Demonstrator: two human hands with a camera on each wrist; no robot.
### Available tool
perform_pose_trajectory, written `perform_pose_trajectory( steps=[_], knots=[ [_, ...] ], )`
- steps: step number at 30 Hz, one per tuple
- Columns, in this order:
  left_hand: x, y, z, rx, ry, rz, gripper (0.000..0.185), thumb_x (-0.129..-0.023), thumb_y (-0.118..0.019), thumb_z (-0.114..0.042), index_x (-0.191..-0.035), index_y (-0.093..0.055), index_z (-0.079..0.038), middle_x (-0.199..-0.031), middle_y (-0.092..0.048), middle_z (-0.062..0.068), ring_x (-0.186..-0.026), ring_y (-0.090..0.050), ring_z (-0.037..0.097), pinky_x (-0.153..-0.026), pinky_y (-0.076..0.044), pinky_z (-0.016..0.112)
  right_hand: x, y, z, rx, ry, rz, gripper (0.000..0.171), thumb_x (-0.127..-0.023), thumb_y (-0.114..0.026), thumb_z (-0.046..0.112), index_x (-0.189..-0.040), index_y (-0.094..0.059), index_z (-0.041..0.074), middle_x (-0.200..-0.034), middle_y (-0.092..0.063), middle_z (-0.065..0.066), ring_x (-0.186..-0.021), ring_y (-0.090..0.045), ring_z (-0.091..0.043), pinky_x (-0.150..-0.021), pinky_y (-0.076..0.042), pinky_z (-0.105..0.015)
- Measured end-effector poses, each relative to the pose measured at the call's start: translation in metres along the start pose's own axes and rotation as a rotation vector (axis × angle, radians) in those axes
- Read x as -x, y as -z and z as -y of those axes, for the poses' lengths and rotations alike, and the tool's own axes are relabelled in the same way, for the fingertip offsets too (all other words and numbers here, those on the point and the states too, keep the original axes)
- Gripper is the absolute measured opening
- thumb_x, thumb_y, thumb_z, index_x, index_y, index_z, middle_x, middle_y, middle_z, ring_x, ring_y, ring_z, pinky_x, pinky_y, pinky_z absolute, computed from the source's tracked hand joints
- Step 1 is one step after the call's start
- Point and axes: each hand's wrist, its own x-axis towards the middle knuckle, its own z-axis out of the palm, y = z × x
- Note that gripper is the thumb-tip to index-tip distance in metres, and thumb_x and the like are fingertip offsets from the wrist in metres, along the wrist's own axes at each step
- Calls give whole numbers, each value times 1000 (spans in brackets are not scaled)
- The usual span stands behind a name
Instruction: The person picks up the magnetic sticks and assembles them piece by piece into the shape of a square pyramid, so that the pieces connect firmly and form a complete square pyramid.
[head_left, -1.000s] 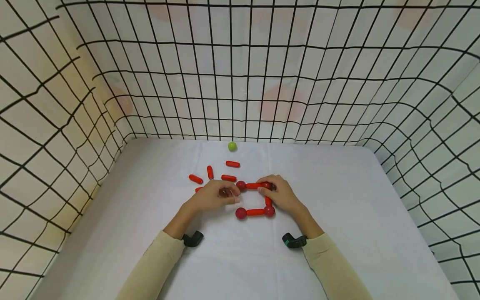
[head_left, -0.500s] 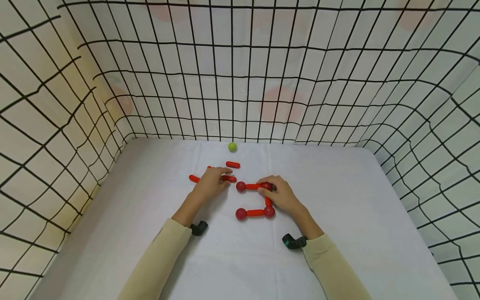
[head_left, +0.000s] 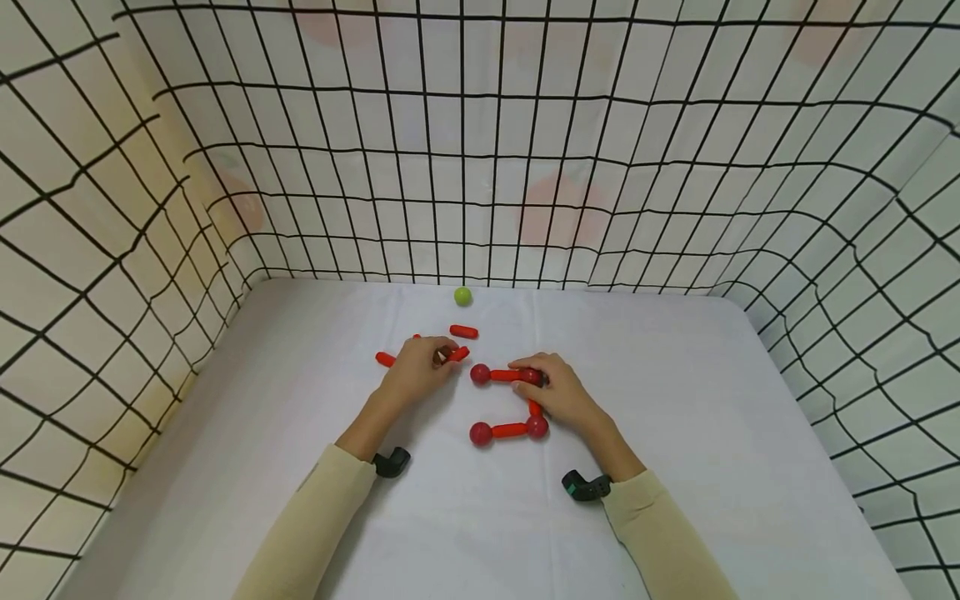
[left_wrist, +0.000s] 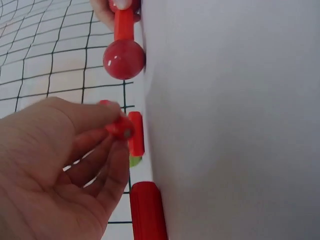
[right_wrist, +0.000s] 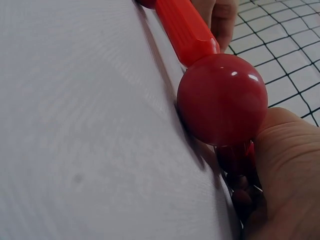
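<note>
In the head view my left hand (head_left: 414, 368) pinches a short red rod (head_left: 459, 354) between thumb and fingertips, its near end tilted up. The left wrist view shows the same rod (left_wrist: 120, 127) end-on at the fingertips. To the right lies a three-sided frame of red rods joined by dark red balls, open on its left side. My right hand (head_left: 561, 393) grips the frame's far right ball (head_left: 530, 377). The far left ball (head_left: 480, 374), near left ball (head_left: 481, 433) and near right ball (head_left: 537, 427) show uncovered. Part of the side rod (head_left: 535, 408) is behind my thumb.
Another loose red rod (head_left: 463, 332) lies beyond my left hand, and a further rod (head_left: 386, 359) lies left of it, partly covered. A green ball (head_left: 462, 296) sits near the table's back edge. Black wire mesh (head_left: 495, 179) surrounds the white table (head_left: 675, 400) at back and sides.
My left hand has moved away from the frame's open side, up and left to the loose rods, and has picked one up, turning it. My right hand stays on the corner ball.
</note>
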Motion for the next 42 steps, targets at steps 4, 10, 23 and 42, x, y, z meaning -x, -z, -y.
perform_pose_trajectory(
  steps=[4, 10, 23, 42],
  knots=[
    [9, 4, 2, 65, 0, 17, 32, -93, -76, -22, -124, -73, -12, -97, -74, -1, -84, -65, 15, -74, -56, 27, 0, -1, 1, 8, -4, -12, 28, -96, -73, 28, -122, -74, 22, -122, -69, -1, -107, -54, -21, -89, -46, -36],
    [21, 7, 1, 202, 104, 126, 37, -93, -77, -32, -124, -73, -13, -98, -75, -3, -91, -68, 14, -82, -57, 30, -1, -3, 0, 3, -13, -26, 26, -96, -72, 29, -121, -75, 22, -121, -70, -1, -104, -54, -21, -87, -45, -36],
    [26, -11, -13, 353, 225, 309, 36, -93, -75, -40, -120, -75, -17, -87, -76, -3, -86, -68, 15, -79, -54, 28, 0, -1, -2, -24, -11, -36, 25, -97, -72, 28, -121, -75, 21, -122, -70, -1, -105, -54, -21, -87, -45, -36],
    [27, -17, -15, 347, 244, 291, 38, -92, -77, -41, -120, -74, -16, -89, -76, -2, -86, -67, 16, -76, -55, 28, 23, 10, 29, 123, 204, -73, 19, -90, -79, 30, -105, -74, 20, -111, -67, 6, -111, -55, -16, -96, -53, -44]
  ],
)
